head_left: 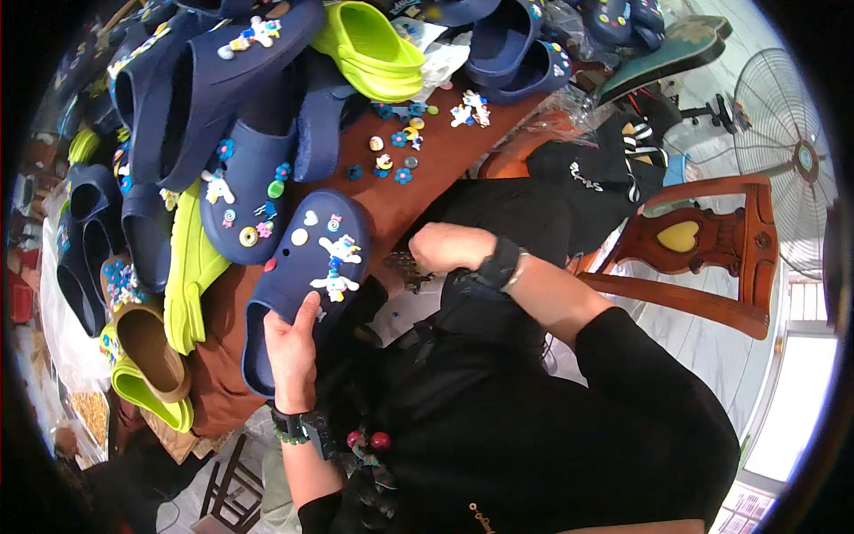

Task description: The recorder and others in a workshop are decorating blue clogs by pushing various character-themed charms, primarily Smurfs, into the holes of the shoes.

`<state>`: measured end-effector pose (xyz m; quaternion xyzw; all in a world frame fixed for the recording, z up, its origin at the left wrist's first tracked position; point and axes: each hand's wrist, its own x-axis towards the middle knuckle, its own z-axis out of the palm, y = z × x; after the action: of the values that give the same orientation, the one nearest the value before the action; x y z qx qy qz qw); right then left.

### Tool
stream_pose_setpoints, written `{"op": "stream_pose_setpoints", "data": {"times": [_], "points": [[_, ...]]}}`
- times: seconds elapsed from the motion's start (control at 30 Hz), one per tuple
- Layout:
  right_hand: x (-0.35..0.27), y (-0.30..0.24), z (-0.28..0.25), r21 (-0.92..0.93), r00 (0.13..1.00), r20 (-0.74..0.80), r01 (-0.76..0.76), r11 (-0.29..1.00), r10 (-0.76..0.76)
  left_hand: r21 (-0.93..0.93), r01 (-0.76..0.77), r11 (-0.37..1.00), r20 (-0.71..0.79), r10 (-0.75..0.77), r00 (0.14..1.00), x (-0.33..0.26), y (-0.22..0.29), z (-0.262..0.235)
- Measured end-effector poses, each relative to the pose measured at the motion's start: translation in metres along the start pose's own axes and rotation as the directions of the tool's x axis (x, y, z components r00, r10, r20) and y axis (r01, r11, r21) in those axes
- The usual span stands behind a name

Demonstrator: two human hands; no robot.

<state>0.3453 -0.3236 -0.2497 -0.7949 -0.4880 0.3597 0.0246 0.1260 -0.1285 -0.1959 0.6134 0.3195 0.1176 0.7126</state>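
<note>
My left hand grips a navy clog by its side near the heel opening, thumb on top. The toe points away from me. Pressed on its upper are a white unicorn-like charm, a white heart, a candy shape and other small charms; at least one hole is bare. To the right of the clog, apart from it, my right hand is closed with its fingers curled in. Whatever it holds, if anything, is hidden. Loose charms, with blue flowers among them, lie on the brown cloth beyond.
Navy clogs with charms pile up on the left and far side. Lime clogs and a brown clog lie among them. At right stand a wooden chair and a fan. A dark stool is at lower left.
</note>
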Motion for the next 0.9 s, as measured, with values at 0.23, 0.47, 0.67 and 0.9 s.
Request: {"op": "stream_pose_setpoints", "data": {"times": [0.23, 0.47, 0.67, 0.9], "points": [[0.091, 0.038, 0.112, -0.079, 0.95, 0.306, -0.045, 0.996, 0.068, -0.017, 0.007, 1.0, -0.024, -0.008, 1.0, 0.004, 0.012, 0.006], [0.138, 0.001, 0.125, -0.275, 0.985, -0.01, 0.164, 0.947, -0.173, 0.131, 0.018, 0.991, 0.004, -0.018, 1.0, -0.005, 0.016, 0.008], [0.151, 0.009, 0.146, -0.365, 0.941, -0.163, 0.222, 0.904, -0.297, 0.111, 0.062, 0.992, -0.001, -0.062, 0.998, -0.012, 0.003, 0.002], [0.175, 0.023, 0.192, -0.351, 0.92, -0.243, 0.212, 0.912, -0.307, 0.084, 0.139, 0.987, -0.01, -0.139, 0.99, -0.005, 0.014, 0.0]]}}
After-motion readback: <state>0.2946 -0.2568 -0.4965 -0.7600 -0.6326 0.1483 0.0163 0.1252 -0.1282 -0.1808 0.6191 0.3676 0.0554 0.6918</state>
